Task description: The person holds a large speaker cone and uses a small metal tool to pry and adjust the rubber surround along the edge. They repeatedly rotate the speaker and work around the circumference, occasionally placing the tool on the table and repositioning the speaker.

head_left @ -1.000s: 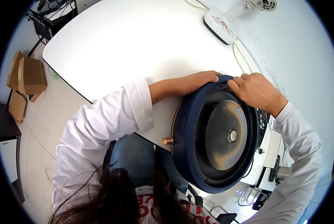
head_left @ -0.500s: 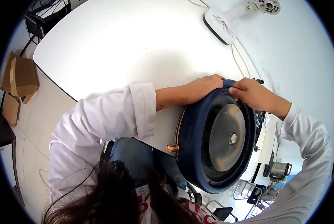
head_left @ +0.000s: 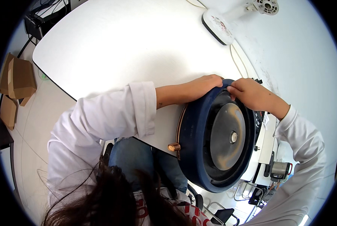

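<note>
A round, dark blue appliance body [head_left: 189, 165] stands tilted on its side at the right edge of the table, its open face turned to the right. Inside its black recess lies a grey heating plate [head_left: 223, 150], stained brown in a curved band, with a small metal button at the centre. My left hand [head_left: 208, 86] lies over the outer side near the top, its fingers curled round the rim and partly hidden. My right hand [head_left: 247, 94] grips the top of the rim, its thumb and fingers closed at the inner edge. A copper-coloured knob [head_left: 173, 147] sticks out from the blue side.
My forearms rest around a white table [head_left: 100, 49] with a curved edge. A white fan base [head_left: 218, 27] and a cable stand near the wall. Cardboard boxes [head_left: 21, 79] lie on the floor at left. A metal appliance [head_left: 280, 170] is at the right.
The view has shifted slightly, so the things appear a little further left. My right hand has moved slightly along the rim towards my left hand; both stay on the blue body.
</note>
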A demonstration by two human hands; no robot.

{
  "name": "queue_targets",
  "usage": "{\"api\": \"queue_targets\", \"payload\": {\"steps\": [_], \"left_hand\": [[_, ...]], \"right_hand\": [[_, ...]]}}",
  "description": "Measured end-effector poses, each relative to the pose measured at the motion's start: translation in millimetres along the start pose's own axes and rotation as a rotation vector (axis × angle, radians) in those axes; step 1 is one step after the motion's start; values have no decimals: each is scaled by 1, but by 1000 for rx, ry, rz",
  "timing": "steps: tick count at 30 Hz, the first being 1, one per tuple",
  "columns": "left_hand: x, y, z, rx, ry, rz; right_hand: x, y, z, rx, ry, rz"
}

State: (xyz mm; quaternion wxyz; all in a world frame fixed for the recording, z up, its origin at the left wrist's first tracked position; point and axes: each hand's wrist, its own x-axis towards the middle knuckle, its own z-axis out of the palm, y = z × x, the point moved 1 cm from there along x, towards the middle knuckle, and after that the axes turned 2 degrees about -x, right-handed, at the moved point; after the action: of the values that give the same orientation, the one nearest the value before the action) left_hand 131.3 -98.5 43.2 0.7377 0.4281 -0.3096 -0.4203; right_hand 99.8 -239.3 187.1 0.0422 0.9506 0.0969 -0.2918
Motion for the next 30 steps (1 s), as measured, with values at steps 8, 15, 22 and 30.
{"api": "queue_targets", "payload": {"steps": [8, 15, 22, 30], "left_hand": [[-6, 10, 2, 37, -6, -56], [-8, 12, 3, 60, 14, -70], [-7, 10, 0, 91, 37, -14], [-5, 1, 0, 85, 9, 69]], "right_hand": [[-3, -11, -16, 828, -361, 537], [-5, -4, -14, 120, -116, 143], [-21, -13, 14, -731, 309, -250], [-9, 0, -3, -1032, 161, -573]]}}
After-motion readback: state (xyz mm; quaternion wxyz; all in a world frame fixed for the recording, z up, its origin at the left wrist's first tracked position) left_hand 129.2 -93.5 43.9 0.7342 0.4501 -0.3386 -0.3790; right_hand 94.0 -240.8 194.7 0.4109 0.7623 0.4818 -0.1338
